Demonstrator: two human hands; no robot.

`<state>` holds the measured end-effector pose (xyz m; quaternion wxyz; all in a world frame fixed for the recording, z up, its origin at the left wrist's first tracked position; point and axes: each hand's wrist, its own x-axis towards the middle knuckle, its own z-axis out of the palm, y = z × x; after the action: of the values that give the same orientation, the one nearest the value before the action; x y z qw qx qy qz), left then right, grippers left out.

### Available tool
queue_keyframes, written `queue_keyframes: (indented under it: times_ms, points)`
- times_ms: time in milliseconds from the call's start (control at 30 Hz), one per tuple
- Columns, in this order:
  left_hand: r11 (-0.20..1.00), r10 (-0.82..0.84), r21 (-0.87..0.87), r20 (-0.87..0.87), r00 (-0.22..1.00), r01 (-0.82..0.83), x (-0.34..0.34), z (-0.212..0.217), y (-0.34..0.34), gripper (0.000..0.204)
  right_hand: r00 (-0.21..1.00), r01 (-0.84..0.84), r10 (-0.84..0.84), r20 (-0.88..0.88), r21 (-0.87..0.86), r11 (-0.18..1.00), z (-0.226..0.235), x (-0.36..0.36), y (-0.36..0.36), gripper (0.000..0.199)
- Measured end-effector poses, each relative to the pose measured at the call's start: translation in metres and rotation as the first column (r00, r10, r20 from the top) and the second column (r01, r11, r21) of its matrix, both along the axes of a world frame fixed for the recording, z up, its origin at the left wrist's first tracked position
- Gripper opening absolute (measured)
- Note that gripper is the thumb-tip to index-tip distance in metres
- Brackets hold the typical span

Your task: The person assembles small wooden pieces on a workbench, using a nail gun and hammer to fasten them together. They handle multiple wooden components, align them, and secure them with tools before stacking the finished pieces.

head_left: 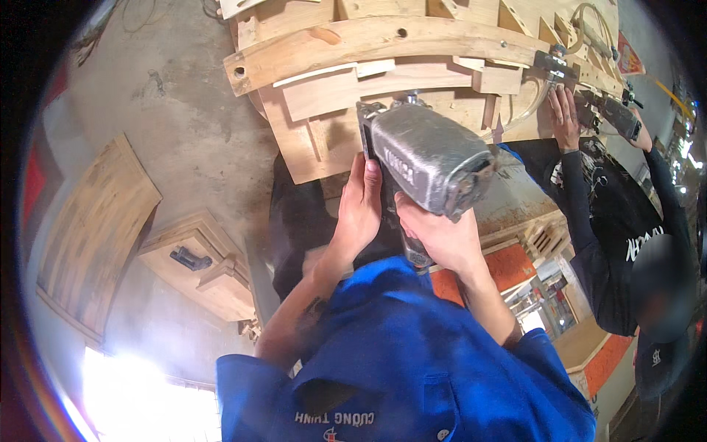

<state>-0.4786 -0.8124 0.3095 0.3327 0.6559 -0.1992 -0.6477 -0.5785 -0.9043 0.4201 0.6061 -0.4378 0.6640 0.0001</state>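
Observation:
A grey, scuffed nail gun (431,151) fills the middle of the view, its nose close to the wooden frame (412,44). Whether the nose touches the wood is hidden. My right hand (442,232) is wrapped round its handle from below. Against the tool's dark magazine side, my left hand (359,206) grips with its thumb and fingers up near the nose. Behind the gun, thin wooden blocks (320,94) sit along the curved rail of the frame, and a flat plywood board (294,151) hangs below them.
At the right, a co-worker in dark clothes (615,214) handles another tool (618,116) at the same frame, with an air hose (534,103) nearby. A slatted wooden panel (99,228) and a wooden piece bearing a dark tool (191,258) lie to the left.

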Motion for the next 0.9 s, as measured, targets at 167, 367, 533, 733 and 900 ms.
queue_keyframes:
  times_ms: [167,367,533,733,900]
  points:
    - [0.999,0.048,0.001,-0.08,0.996,-0.048,0.021,-0.009,-0.023,0.051,0.995,0.083,-0.083,-0.047,0.012,0.996,-0.01,0.029,-0.006,0.026]
    - [0.997,0.044,-0.049,-0.141,0.989,-0.051,0.027,-0.015,-0.029,0.05,0.984,0.137,-0.136,-0.116,-0.002,0.991,-0.007,0.043,-0.01,0.025]
    - [0.932,-0.072,-0.248,0.591,0.803,0.266,0.063,-0.005,-0.025,0.03,0.954,0.223,-0.202,-0.221,0.071,0.972,0.005,0.037,-0.009,0.024]
    - [0.853,0.066,-0.322,0.847,0.528,0.41,0.11,-0.049,-0.035,0.053,0.98,-0.049,0.034,-0.196,-0.071,0.996,0.011,0.019,-0.009,0.028]
    - [0.812,0.22,-0.473,0.791,0.571,0.342,0.107,-0.08,-0.038,0.052,0.993,-0.074,0.069,-0.099,-0.053,0.996,0.005,0.009,-0.01,0.034]
